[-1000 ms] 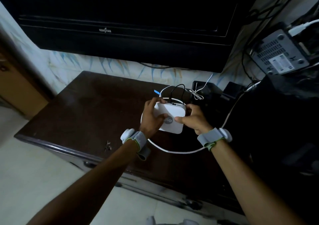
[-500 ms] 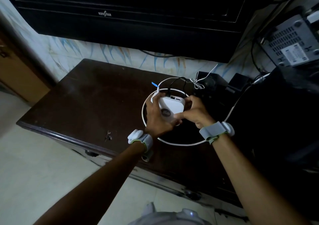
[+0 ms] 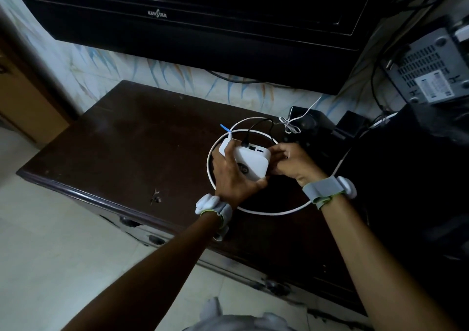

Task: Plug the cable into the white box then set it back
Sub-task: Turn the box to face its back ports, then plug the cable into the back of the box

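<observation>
We hold the white box (image 3: 250, 162) above the dark cabinet (image 3: 132, 153), near its right end. Our left hand (image 3: 232, 178) is closed around its left side, and our right hand (image 3: 291, 163) pinches its right edge. A black cable (image 3: 256, 130) already sits in the far face. If we tilt the box more, the white cable (image 3: 253, 210) looped around it may catch and pull a plug loose.
</observation>
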`<state>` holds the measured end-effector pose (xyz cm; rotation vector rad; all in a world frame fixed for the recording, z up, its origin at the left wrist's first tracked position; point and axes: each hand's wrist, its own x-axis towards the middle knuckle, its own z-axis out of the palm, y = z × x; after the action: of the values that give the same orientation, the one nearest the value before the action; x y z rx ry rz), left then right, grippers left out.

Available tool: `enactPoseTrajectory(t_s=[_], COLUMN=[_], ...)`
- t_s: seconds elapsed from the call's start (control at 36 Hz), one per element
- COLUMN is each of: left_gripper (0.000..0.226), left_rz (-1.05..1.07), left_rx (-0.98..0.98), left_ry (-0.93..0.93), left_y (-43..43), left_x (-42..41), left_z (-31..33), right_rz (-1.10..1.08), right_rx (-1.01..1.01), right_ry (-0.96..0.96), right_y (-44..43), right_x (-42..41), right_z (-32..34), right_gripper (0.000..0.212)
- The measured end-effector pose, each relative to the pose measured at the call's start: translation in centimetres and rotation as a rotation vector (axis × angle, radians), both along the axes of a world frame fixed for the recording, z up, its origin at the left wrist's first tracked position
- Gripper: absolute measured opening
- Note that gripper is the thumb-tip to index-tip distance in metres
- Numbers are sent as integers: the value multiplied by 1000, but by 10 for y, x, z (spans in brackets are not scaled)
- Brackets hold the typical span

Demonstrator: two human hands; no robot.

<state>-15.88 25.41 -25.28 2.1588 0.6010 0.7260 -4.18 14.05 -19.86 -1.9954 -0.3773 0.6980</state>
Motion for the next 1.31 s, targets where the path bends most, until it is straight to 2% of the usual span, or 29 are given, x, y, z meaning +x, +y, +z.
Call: enactPoseTrajectory(t_s=[0.11,0.19,0.25,0.33,0.44,0.61,0.72,0.81,0.83,0.92,1.03,1.11,1.19,1.31], left_gripper=[118,118,118,119,120,119,119,120,120,121,122,121,122,122], left_rz=[10,4,6,4,6,5,6,3,0,-2,11,6,5,-2], left_rx=[-11,-13,-9,-7,-8,-11,8,-15,-18,-26,-9,-1,-10,-17], left_ry=[30,39,40,38,45,58,39,36,37,48,58,58,61,51], left_y=[0,-1,-2,-3,-2,-2,-1,-2,-2,-3,-2,-1,-1,0], left_x=[1,0,-2,-6,-6,-5,-4,-4,-4,-4,-3,-3,-3,-3], left_z=[4,6,5,5,8,11,8,7,6,8,8,6,6,6], right_rz=[9,47,76,42,-83,-145,-215,-333,-383,-450,-434,-370,-312,-267], right_rx=[-106,-344,-467,-513,-477,-409,-217,34,105,223,256,267,177,270], right_ry=[-181,-366,-410,-410,-405,-363,-59,224,298,410,472,435,213,34], right_y=[0,-5,-7,-7,-2,1,8,17,20,26,25,24,19,12], right_x=[9,16,16,12,11,9,7,1,1,3,3,3,5,7], right_z=[-11,-21,-26,-33,-40,-33,-22,-10,-6,-2,9,15,15,18], right_gripper=[45,38,42,43,33,37,41,26,30,47,31,28,13,35])
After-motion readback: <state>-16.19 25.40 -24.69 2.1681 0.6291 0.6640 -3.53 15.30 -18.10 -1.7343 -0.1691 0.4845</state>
